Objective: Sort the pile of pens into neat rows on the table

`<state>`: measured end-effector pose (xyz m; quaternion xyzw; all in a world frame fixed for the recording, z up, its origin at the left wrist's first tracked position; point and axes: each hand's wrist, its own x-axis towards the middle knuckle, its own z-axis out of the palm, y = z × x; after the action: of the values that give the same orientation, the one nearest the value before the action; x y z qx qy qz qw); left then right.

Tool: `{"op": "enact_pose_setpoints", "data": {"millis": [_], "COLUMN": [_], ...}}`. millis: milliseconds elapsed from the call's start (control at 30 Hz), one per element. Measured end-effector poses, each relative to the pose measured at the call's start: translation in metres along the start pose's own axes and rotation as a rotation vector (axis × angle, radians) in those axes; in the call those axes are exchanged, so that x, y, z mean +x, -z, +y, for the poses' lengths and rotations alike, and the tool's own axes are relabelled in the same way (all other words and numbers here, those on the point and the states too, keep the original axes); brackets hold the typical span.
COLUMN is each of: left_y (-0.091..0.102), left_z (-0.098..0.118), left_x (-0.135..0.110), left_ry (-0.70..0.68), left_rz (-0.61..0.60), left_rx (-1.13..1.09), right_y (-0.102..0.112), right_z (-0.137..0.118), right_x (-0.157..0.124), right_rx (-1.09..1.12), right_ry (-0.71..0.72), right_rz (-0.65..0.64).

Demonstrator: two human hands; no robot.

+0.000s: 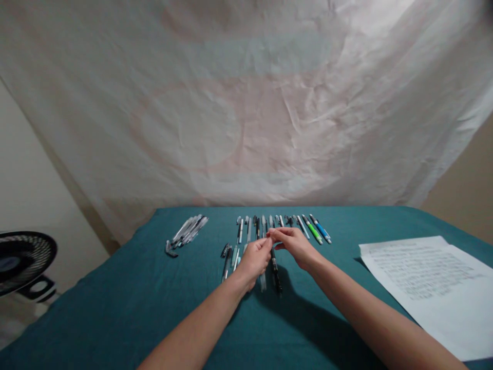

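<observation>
My left hand (256, 262) and my right hand (293, 245) meet at the fingertips over the middle of the table. Both are closed in a pinch, and whatever lies between the fingers is too small or hidden to name. A black pen (276, 275) shows just below my right fingers; I cannot tell whether it touches them. Beside it, a clear pen (263, 281) is partly covered by my left hand. Left of that hand lie a dark pen (227, 264) and several others. Behind my hands runs a row of pens, with a green pen (313, 229) and a blue pen (320, 229) at its right end.
A loose pile of clear pens (190, 228) lies at the back left, with a black pen cap or clip (170, 250) near it. Sheets of handwritten paper (423, 272) cover the right side of the green tablecloth (115, 313). A fan (23, 262) stands beyond the left edge.
</observation>
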<state>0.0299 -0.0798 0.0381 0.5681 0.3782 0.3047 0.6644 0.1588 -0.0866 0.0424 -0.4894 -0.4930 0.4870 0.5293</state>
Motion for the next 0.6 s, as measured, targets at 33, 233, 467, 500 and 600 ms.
{"op": "enact_pose_setpoints", "data": {"millis": [33,233,467,500,600], "left_y": [-0.001,0.002,0.012,0.012,0.012], "left_z": [0.001,0.001,-0.003,-0.003,-0.003], "left_x": [-0.001,0.003,0.012,0.012,0.013], "left_ry": [-0.006,-0.03,-0.078,-0.078,-0.075], "left_rz": [0.002,0.056,0.097,0.103,0.11], "left_rx": [-0.004,-0.047,-0.243,-0.258,-0.276], "right_y": [0.001,0.021,0.042,0.042,0.038], "right_z": [-0.001,-0.001,0.05,0.056,0.063], "right_x": [0.001,0.012,0.03,0.031,0.03], "right_rx": [0.008,-0.041,-0.548,-0.621,-0.746], "right_ry": [-0.008,0.039,0.065,0.079,0.118], "right_rz": [-0.003,0.095,0.126,0.143,0.16]}}
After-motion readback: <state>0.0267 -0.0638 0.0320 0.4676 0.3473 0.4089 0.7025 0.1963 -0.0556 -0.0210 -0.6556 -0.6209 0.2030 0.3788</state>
